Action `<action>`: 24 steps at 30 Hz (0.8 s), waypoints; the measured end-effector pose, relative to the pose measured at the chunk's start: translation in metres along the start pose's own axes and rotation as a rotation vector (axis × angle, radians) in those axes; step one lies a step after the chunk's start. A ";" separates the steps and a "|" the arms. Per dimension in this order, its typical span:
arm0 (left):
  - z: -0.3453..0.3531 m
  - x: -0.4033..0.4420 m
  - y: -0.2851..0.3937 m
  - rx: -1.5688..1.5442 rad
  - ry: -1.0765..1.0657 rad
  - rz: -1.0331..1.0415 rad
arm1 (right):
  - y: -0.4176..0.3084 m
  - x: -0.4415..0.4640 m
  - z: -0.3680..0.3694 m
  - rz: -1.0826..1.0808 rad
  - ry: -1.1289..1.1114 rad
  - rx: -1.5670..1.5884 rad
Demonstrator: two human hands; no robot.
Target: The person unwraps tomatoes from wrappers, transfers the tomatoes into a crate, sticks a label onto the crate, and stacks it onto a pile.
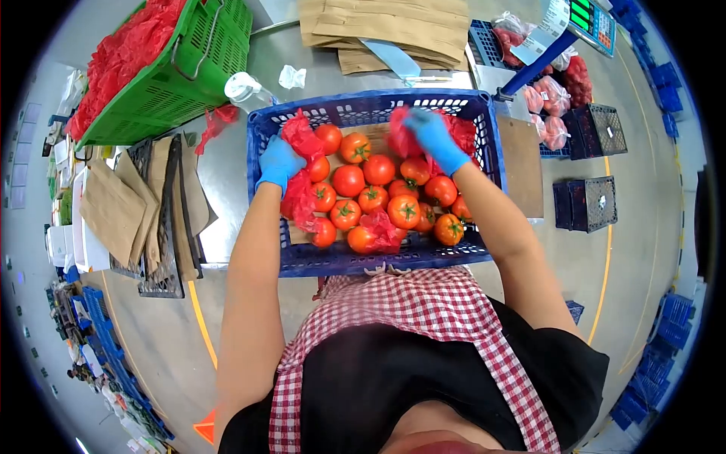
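A blue plastic crate (378, 265) stands in front of me with several ripe red tomatoes (349, 181) lying in it. My left hand (280, 162), in a blue glove, is closed at the crate's left side on a crumpled red plastic bag (299, 198); its fingertips are partly hidden. In a matching glove, my right hand (436, 141) grips another thin red plastic bag (401, 135) above the tomatoes at the back right. That bag is blurred. A further piece of red plastic (384, 233) rests over tomatoes near the front.
At the back left, a green crate (162, 87) is heaped with red plastic bags. Brown paper sheets (393, 26) lie on the metal table behind the blue crate, near a clear bottle (248, 91). A scale display (590, 23) stands at the back right.
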State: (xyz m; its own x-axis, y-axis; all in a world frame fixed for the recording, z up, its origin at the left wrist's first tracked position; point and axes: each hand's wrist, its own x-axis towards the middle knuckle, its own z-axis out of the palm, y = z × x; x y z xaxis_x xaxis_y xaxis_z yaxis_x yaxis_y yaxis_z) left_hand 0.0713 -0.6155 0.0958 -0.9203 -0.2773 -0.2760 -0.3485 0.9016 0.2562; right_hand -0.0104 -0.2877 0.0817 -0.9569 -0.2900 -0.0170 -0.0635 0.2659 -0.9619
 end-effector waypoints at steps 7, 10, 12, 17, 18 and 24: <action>0.013 -0.013 0.003 -0.172 0.282 0.117 | -0.059 -0.018 -0.062 0.123 0.002 -0.797; 0.012 -0.014 0.007 -0.140 0.373 0.040 | -0.024 -0.048 -0.050 0.199 -0.128 -1.033; 0.014 -0.015 0.006 -0.141 0.448 -0.005 | -0.018 -0.057 -0.047 0.188 -0.140 -1.058; -0.001 -0.022 -0.008 -0.268 0.373 0.110 | -0.028 -0.067 -0.051 0.222 -0.264 -1.133; -0.003 -0.029 -0.011 -0.399 0.367 0.191 | -0.021 -0.065 -0.055 0.195 -0.302 -1.109; -0.053 -0.127 0.066 -0.711 -0.068 0.544 | -0.006 -0.079 -0.053 -0.248 -0.177 -1.011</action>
State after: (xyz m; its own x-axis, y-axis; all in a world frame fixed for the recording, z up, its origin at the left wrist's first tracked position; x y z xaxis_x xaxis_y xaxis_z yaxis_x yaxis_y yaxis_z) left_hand 0.1553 -0.5389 0.1969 -0.9856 0.1690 0.0026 0.0842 0.4775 0.8746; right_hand 0.0508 -0.2172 0.1032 -0.8351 -0.5491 0.0312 -0.5359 0.7997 -0.2708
